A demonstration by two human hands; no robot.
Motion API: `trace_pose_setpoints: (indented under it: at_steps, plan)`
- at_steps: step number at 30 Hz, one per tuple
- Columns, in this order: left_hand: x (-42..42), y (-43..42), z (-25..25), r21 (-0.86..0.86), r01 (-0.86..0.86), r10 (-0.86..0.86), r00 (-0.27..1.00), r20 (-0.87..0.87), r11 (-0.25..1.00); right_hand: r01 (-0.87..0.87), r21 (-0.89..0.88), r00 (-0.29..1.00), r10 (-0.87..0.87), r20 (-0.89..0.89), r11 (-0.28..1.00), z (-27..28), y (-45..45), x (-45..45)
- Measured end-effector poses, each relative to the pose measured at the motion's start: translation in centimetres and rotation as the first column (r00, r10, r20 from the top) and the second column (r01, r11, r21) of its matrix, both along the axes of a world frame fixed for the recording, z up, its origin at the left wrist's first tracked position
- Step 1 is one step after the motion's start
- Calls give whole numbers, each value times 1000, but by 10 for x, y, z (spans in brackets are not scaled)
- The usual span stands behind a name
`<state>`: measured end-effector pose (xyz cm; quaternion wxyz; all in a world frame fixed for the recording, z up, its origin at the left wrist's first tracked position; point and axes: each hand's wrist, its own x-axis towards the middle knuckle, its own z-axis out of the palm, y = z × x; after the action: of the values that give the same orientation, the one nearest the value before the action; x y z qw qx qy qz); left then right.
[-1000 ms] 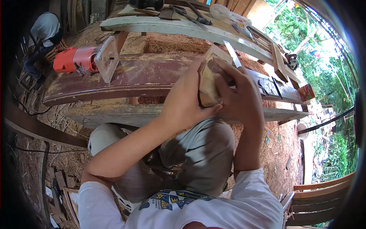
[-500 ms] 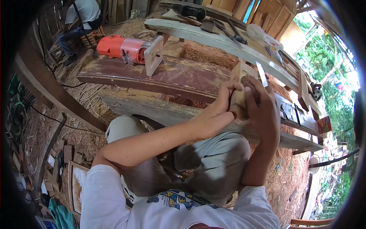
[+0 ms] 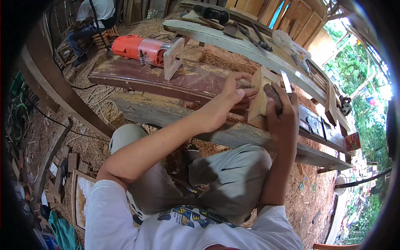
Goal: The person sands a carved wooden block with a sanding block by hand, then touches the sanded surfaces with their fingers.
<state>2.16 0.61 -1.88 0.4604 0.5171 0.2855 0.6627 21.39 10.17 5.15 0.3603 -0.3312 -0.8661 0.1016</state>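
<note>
A pale wooden block [image 3: 259,100] with angled faces stands over the dark red-brown board [image 3: 156,81]. My right hand [image 3: 284,108] is closed round a small dark brown piece [image 3: 272,95] and presses it against the block's right side. To the block's left, my left hand [image 3: 231,98] has its fingers spread, with the fingertips close to the block's edge; whether they touch it I cannot tell. Just behind the block and my right hand, a flat metal blade or ruler [image 3: 286,81] points up.
An orange power tool [image 3: 137,49] with a clear square base lies on the board's left part. The rear bench [image 3: 208,33] holds hand tools and a plastic bag [image 3: 282,39]. A seated person [image 3: 93,21] is at the back left. A small red box [image 3: 353,141] stands far right.
My left hand has loosened from round the block and its fingers have spread at the left. The block is more upright. The whole view has shifted, moving the bench and power tool rightward.
</note>
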Motion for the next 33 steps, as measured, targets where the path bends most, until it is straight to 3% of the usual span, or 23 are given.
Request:
trace_pose_setpoints:
  at_steps: [1,3,13,15,18,21,25,27,28,30,33]
  plan:
    - [1,0,-2,3,2,-2,1000,0,1000,2,3,1000,-2,0,1000,0,2,0]
    - [3,1,-6,149,-111,143,965,-222,983,-59,126,998,60,-2,990,-4,7,2]
    - [-22,-8,-1,150,-107,144,952,-269,983,-174,-3,985,174,-11,985,0,4,4]
    - [-25,-13,0,268,-157,259,877,-406,950,-288,168,953,299,-47,943,-8,13,2]
    - [-27,-27,4,222,-254,330,825,-458,942,-319,233,942,335,-29,919,-13,21,-2]
    - [-39,-31,6,210,-201,288,747,-599,957,-319,281,937,346,-54,905,-12,14,-6]
    - [-39,-28,-3,227,-245,332,764,-553,942,-259,285,952,294,-89,923,-14,12,-12]
    - [-39,-22,-7,465,-432,634,508,-583,773,-253,275,944,299,-139,927,-17,17,-13]
    - [-42,-18,-5,470,-419,630,510,-586,777,-241,280,946,289,-146,929,-18,17,-13]
    - [-47,-10,-2,682,-432,806,262,-531,590,-181,249,952,233,-199,951,-25,13,-12]
    - [-42,-5,3,644,-501,814,307,-492,578,-98,318,931,199,-305,943,-37,11,-17]
